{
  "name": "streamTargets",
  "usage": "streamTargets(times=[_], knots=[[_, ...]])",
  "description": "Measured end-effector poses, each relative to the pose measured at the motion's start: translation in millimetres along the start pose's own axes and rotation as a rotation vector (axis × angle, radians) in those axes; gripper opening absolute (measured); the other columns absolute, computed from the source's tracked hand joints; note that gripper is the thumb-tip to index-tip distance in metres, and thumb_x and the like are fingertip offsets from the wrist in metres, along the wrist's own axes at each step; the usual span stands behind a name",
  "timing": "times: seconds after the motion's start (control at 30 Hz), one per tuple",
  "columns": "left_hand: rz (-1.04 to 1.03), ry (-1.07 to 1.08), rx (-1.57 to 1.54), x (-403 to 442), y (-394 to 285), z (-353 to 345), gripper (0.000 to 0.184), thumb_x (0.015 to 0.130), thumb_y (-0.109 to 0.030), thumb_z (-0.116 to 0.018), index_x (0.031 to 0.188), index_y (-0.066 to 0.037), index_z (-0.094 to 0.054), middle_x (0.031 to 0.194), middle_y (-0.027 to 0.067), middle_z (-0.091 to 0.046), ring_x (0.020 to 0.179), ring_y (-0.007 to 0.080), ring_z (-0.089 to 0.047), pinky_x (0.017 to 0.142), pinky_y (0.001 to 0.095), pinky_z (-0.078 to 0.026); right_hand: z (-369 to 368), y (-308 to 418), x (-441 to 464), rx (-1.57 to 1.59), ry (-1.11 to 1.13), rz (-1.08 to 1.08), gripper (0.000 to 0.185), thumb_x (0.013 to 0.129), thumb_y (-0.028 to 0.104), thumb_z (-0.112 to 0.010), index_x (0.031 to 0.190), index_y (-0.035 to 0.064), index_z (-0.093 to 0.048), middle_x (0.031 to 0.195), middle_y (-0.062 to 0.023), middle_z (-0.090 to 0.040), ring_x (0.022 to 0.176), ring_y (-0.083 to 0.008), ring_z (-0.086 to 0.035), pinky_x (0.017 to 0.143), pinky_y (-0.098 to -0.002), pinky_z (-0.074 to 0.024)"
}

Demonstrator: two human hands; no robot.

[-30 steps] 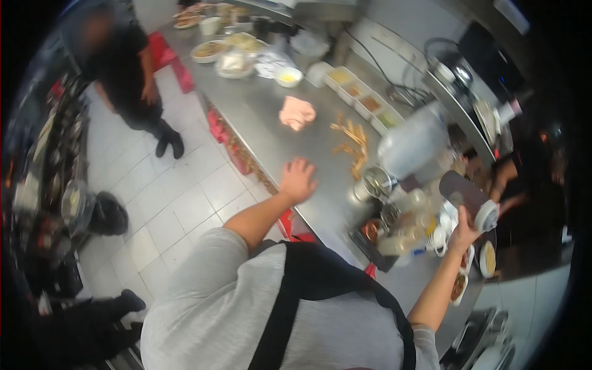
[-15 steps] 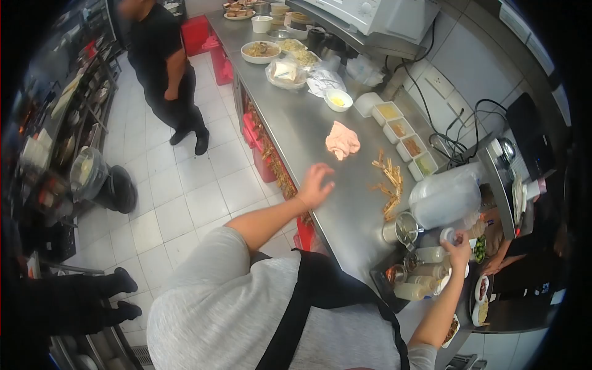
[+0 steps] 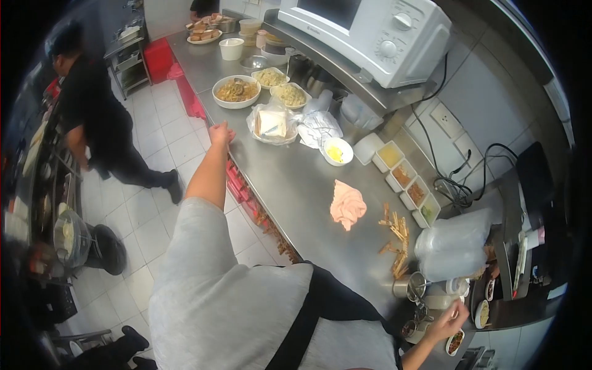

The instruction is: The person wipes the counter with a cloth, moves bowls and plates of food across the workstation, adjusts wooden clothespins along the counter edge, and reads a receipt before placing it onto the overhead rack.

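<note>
My left hand (image 3: 221,133) is stretched forward to the counter's near edge, fingers curled, nothing visible in it. Close by on the counter lie a bowl of noodles (image 3: 237,91) and bread slices in a plastic bag (image 3: 272,124). My right hand (image 3: 452,320) hovers low at the right beside the bottles (image 3: 441,300), its fingers bent and a little apart. Just beyond its fingertips is a small clear round container (image 3: 457,287). A crumpled pink cloth (image 3: 348,206) rests on the counter, with a pile of thin brown sticks (image 3: 398,240) to its right.
White tubs of food (image 3: 402,175) line the wall side of the steel counter (image 3: 290,197). Stacked clear plastic containers (image 3: 453,243) stand near the metal cup (image 3: 409,286). A microwave (image 3: 376,37) sits on a shelf above. A person in black (image 3: 98,117) is in the aisle.
My left hand has reached forward along the counter and its fingers have curled. My right hand has moved away from the small clear container. The view has shifted, and the person in black walked left.
</note>
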State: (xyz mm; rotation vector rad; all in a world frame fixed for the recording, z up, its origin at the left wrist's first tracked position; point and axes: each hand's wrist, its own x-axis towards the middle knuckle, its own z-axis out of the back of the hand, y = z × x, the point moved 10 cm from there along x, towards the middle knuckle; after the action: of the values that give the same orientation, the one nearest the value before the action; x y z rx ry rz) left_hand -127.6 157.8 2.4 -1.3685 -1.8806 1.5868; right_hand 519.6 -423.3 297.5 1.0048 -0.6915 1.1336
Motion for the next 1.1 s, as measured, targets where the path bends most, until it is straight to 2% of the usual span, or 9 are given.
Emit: streamTargets(times=[0.2,0.33,0.47,0.63,0.8,0.93,1.0,1.03,1.1], knots=[[0.133,0.122,-0.117,69.3,7.6,-50.6,0.079,0.089,-0.022,-0.058,0.142,-0.011,-0.001,0.107,0.0272,-0.054,0.080,0.0316,-0.064,0.059,0.0317,-0.056,-151.9,22.2,-133.4,0.159,0.636,-0.353,0.008,0.077,0.001,-0.062,0.085,0.0004,-0.063,0.081,-0.0121,-0.061,0.073,-0.0216,-0.056,0.069,-0.0316,-0.0454],[0.211,0.150,-0.253,102.8,16.4,-75.3,0.050,0.090,-0.020,-0.054,0.127,0.003,-0.030,0.108,0.0303,-0.052,0.087,0.0367,-0.063,0.068,0.0341,-0.059,-202.0,39.0,-177.8,0.177,0.629,-0.228,0.024,0.073,0.003,-0.064,0.097,0.0025,-0.062,0.093,-0.0136,-0.060,0.084,-0.0263,-0.057,0.075,-0.0344,-0.0453],[0.167,0.229,-0.298,145.0,21.8,-84.2,0.066,0.088,-0.012,-0.054,0.134,-0.009,-0.006,0.109,0.0309,-0.050,0.082,0.0409,-0.063,0.063,0.0410,-0.061,-219.2,28.5,-201.8,0.074,0.570,-0.168,0.038,0.072,0.005,-0.065,0.109,0.0036,-0.056,0.104,-0.0155,-0.058,0.095,-0.0308,-0.054,0.083,-0.0379,-0.0427],[0.144,0.302,-0.336,123.1,9.9,-60.9,0.051,0.084,-0.005,-0.046,0.126,0.007,-0.022,0.112,0.0316,-0.047,0.082,0.0448,-0.062,0.066,0.0426,-0.061,-220.4,22.2,-194.3,0.107,0.597,-0.373,0.043,0.072,0.006,-0.066,0.113,0.0038,-0.053,0.105,-0.0170,-0.057,0.097,-0.0325,-0.052,0.087,-0.0391,-0.0411],[0.195,0.374,-0.175,54.1,-9.0,18.7,0.051,0.083,-0.006,-0.045,0.127,0.006,-0.021,0.114,0.0334,-0.048,0.087,0.0463,-0.061,0.071,0.0389,-0.061,-223.1,34.0,-183.5,0.133,0.644,-0.258,0.039,0.074,0.006,-0.066,0.111,0.0025,-0.055,0.104,-0.0170,-0.057,0.098,-0.0320,-0.053,0.086,-0.0386,-0.0427],[0.255,0.395,-0.021,-44.9,-41.5,75.4,0.051,0.083,-0.006,-0.046,0.126,0.005,-0.021,0.114,0.0347,-0.048,0.090,0.0472,-0.061,0.072,0.0373,-0.060,-276.0,64.3,-194.7,0.472,0.991,-0.508,0.037,0.084,0.006,-0.060,0.119,-0.0009,-0.052,0.107,-0.0170,-0.057,0.099,-0.0242,-0.058,0.088,-0.0316,-0.0460],[0.294,0.462,0.019,-96.4,-48.0,88.1,0.053,0.083,-0.007,-0.047,0.129,0.005,-0.023,0.113,0.0334,-0.051,0.093,0.0430,-0.062,0.077,0.0360,-0.059,-313.4,108.4,-203.9,1.091,1.037,-0.902,0.036,0.093,0.012,-0.052,0.126,-0.0018,-0.047,0.116,-0.0168,-0.057,0.105,-0.0241,-0.058,0.089,-0.0312,-0.0462],[0.318,0.493,0.034,-127.0,-51.1,88.7,0.054,0.083,-0.007,-0.048,0.130,0.005,-0.023,0.113,0.0324,-0.052,0.094,0.0417,-0.062,0.078,0.0357,-0.059,-327.7,143.7,-194.4,1.251,1.211,-0.825,0.044,0.099,0.025,-0.041,0.133,-0.0031,-0.039,0.129,-0.0174,-0.049,0.117,-0.0260,-0.050,0.096,-0.0337,-0.0424],[0.378,0.553,0.044,-178.8,-44.9,93.0,0.059,0.081,-0.009,-0.052,0.132,0.005,-0.025,0.114,0.0282,-0.054,0.098,0.0376,-0.062,0.083,0.0352,-0.057,-355.5,185.4,-208.5,1.585,1.298,-1.247,0.063,0.098,0.043,-0.035,0.138,-0.0043,-0.028,0.137,-0.0183,-0.040,0.127,-0.0271,-0.040,0.104,-0.0377,-0.0339]])
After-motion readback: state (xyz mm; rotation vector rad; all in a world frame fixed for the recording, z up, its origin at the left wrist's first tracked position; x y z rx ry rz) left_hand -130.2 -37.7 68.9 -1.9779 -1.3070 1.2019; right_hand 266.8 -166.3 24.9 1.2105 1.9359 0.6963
